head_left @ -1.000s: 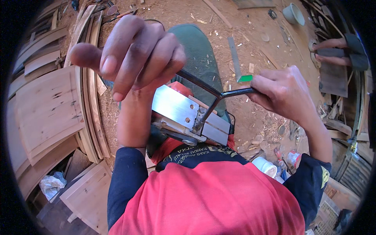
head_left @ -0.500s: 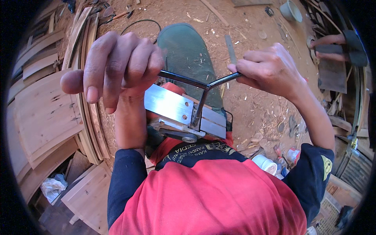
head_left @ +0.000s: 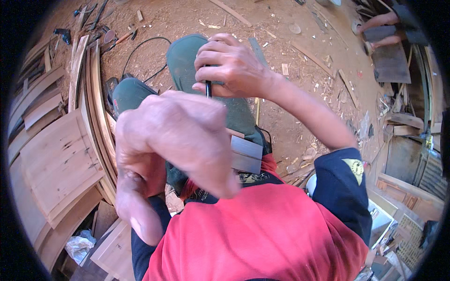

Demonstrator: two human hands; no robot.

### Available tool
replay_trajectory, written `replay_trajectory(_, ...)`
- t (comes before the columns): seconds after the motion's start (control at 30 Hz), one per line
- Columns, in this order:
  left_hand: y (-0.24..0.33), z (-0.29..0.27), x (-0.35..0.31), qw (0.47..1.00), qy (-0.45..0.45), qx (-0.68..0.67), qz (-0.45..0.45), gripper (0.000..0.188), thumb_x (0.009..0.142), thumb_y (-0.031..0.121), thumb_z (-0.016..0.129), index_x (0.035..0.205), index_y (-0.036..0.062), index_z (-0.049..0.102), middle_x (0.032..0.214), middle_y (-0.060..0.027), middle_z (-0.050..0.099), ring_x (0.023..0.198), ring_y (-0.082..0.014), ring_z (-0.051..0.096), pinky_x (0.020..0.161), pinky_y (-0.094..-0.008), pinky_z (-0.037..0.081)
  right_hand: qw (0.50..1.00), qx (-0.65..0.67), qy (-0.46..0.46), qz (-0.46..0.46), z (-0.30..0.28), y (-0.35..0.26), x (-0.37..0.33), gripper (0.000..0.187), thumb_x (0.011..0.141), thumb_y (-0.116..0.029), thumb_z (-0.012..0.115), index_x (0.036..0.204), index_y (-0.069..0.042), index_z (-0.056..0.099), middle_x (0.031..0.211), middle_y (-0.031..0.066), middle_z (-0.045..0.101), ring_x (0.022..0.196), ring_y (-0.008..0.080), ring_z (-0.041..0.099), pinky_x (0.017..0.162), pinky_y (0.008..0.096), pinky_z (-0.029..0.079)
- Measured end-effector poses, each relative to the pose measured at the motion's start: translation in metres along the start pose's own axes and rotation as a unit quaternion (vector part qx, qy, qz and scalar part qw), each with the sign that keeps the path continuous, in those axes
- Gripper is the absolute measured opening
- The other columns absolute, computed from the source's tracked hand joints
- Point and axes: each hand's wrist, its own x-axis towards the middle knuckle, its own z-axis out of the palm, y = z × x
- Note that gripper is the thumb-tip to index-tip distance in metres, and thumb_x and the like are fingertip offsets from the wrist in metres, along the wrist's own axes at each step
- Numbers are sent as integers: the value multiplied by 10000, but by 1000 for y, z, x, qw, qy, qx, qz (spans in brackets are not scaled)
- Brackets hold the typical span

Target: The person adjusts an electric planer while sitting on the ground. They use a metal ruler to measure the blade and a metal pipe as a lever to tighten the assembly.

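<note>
My right hand (head_left: pixel 229 70) is closed round one arm of a black Y-shaped wrench (head_left: pixel 208 90), above my green-trousered knee. Only a short stretch of the wrench shows; the rest is behind my left hand. My left hand (head_left: pixel 173 140) looms large and blurred over my lap, its thumb apart from the bent fingers. Whether it still touches the wrench is hidden. Past its fingers, in my lap, shows the flat silver sole of what looks like an upturned power planer (head_left: pixel 247 153); the rest is covered.
Curved wooden panels (head_left: pixel 61 159) and long boards (head_left: pixel 96 112) are stacked at my left. A black cable (head_left: pixel 140 51), a hammer (head_left: pixel 119 40) and a drill (head_left: pixel 62 35) lie beyond on the dirt floor, among wood chips. At far right, another person's legs (head_left: pixel 382 28) show.
My left hand has swung nearer and lower, now covering most of the planer. My right hand has moved left and away with the wrench arm, so the wrench has turned.
</note>
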Motion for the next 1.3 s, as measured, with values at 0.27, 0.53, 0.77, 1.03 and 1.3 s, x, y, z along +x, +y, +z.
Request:
replay_trajectory(0.27,24,7,-66,830,163,525,-93,812,802,600,836,1299,-19,668,1248,-187,679,1163,-323,631,1030,-479,478,970,-28,92,225,-1,28,-75,280,888,-50,691,1155,-128,722,1019,93,747,1015,294,716,990,498,524)
replay_trajectory(0.53,31,54,-171,566,-46,750,-338,852,685,740,802,1419,330,663,1493,-11,608,1463,-312,488,1278,-619,188,693,-207,-74,686,42,75,-287,320,1036,-354,571,1246,-147,695,1023,211,758,951,467,724,811,595,555)
replay_trajectory(0.77,15,63,-200,537,-6,791,-294,802,709,737,779,1403,352,667,1546,-43,565,1479,-335,464,1292,-629,130,612,-137,-88,774,129,20,-342,337,1026,-339,558,1305,-198,686,1121,245,742,1042,480,709,884,619,541)
replay_trajectory(1.03,-12,96,-217,589,47,780,-205,538,761,474,900,1258,348,735,1328,-11,642,1307,-273,572,1215,-607,363,707,-125,-94,690,192,31,-327,360,1008,-264,561,1340,-187,680,1207,220,726,1108,444,699,941,580,546)
replay_trajectory(1.3,-24,98,-202,616,101,767,-149,575,698,455,950,1203,277,739,1170,-5,632,1212,-271,613,1150,-650,417,724,-52,-132,675,181,93,-356,381,960,-174,597,1312,-85,714,1182,251,730,1134,437,695,966,547,549)
